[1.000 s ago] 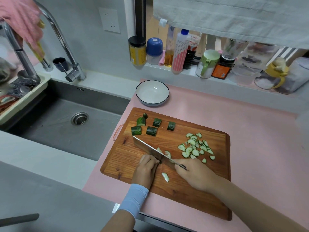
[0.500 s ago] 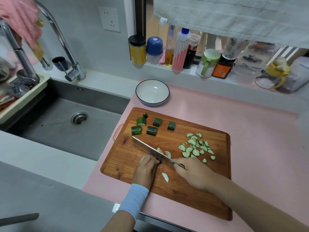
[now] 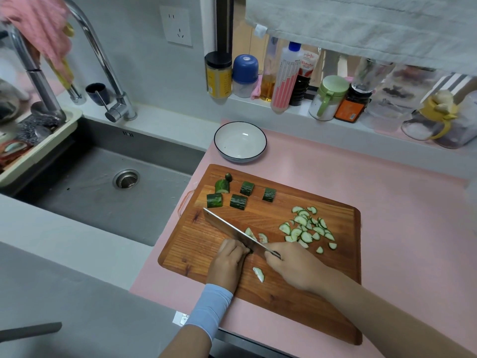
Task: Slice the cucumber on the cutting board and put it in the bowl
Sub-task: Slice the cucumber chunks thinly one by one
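A wooden cutting board [image 3: 289, 301] lies on the pink counter mat. Several dark green cucumber chunks [image 3: 238, 201] sit at its far left, and a heap of thin half-moon slices [image 3: 305, 229] lies to the right. My right hand [image 3: 294, 268] grips the handle of a cleaver [image 3: 227, 227], whose blade angles toward the far left with its edge down on the board. My left hand [image 3: 228, 262] has curled fingers holding a cucumber piece against the blade; the piece is almost hidden. One slice [image 3: 259, 274] lies between my hands. The empty white bowl [image 3: 240, 142] stands beyond the board.
A steel sink [image 3: 103, 187] with a tap [image 3: 113, 99] lies left of the board. Bottles and jars [image 3: 284, 81] line the ledge behind the bowl. A dish rack [image 3: 31, 140] sits at the far left. A grey towel [image 3: 361, 24] hangs above.
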`<state>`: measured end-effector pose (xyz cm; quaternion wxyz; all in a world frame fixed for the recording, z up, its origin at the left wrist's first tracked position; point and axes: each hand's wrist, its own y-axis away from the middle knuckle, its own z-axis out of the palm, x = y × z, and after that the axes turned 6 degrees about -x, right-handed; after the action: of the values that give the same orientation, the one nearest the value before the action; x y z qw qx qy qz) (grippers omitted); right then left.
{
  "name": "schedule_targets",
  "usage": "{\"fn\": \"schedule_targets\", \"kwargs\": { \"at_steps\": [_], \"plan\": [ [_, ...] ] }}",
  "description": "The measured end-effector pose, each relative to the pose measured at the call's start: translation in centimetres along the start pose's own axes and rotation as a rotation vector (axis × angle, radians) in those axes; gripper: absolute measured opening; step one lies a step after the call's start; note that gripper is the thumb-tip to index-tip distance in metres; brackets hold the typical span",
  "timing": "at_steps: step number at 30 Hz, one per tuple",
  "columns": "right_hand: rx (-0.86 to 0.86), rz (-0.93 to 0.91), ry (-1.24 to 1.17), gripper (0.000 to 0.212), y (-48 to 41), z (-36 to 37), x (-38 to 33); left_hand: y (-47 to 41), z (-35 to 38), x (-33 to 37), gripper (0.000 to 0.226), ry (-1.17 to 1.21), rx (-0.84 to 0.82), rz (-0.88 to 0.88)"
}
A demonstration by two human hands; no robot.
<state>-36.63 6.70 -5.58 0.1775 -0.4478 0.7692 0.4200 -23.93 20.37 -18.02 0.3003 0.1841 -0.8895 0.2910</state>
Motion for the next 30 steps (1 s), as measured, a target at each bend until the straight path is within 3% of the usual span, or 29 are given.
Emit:
{"fn": "schedule_targets", "kwargs": {
  "at_steps": [11,19,21,25,27,30],
  "plan": [
    [0.014,0.027,-0.038,0.041,-1.8,0.1,-0.4,0.1,-0.2,0.2,0.018,-0.021,0.008,0.0],
    [0.095,0.052,-0.076,0.043,1.2,-2.1,0.5,-1.7,-1.8,0.1,0.013,-0.022,-0.104,0.016],
    [0.129,0.055,-0.007,0.038,2.3,-2.7,1.0,-2.7,-3.5,-0.2,0.024,-0.023,-0.011,-0.13],
    [0.269,0.019,0.397,0.047,4.3,-3.3,1.8,-6.2,-8.4,-0.6,0.036,0.142,0.302,-0.617],
    [0.287,-0.003,0.517,0.051,4.9,-3.1,2.4,-8.0,-9.7,0.2,0.031,0.178,0.181,-0.59],
    [0.309,-0.01,0.563,0.045,5.2,-2.5,2.9,-10.0,-8.8,3.3,0.016,0.179,-0.375,-0.386]
  ]
}}
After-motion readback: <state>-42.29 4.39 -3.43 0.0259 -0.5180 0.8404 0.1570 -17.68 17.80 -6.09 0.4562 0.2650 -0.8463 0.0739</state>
